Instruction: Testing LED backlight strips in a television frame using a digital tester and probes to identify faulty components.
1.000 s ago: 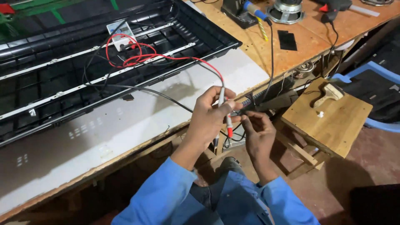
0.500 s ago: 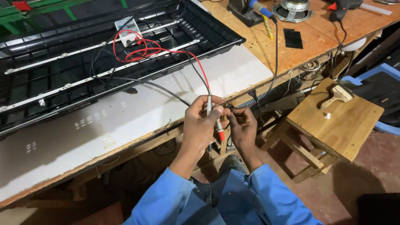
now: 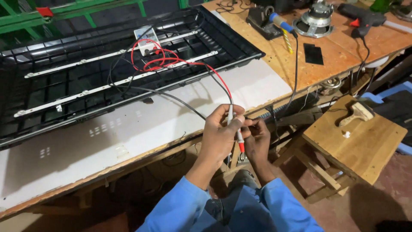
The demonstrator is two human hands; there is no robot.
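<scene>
My left hand [image 3: 221, 135] is closed around a white test probe with a red tip [image 3: 238, 138], held point down in front of the bench edge. A red wire [image 3: 189, 64] and a black wire [image 3: 167, 95] run from it up to a small white tester box [image 3: 143, 38] lying inside a black open panel frame [image 3: 56, 90] with white light strips. My right hand [image 3: 257, 137] is next to the left hand, its fingers pinched on something small at the probe; what it is stays hidden.
A white sheet [image 3: 128, 129] covers the wooden bench [image 3: 300, 64]. On the bench lie a blue-handled soldering iron [image 3: 281, 23], a round speaker part [image 3: 315, 21], a glue gun [image 3: 362, 19] and a black pad [image 3: 313, 53]. A wooden stool [image 3: 356, 137] stands at the right.
Both hands have stayed together on the probe while the view shifted slightly; the hands sit a little lower and more central in the picture.
</scene>
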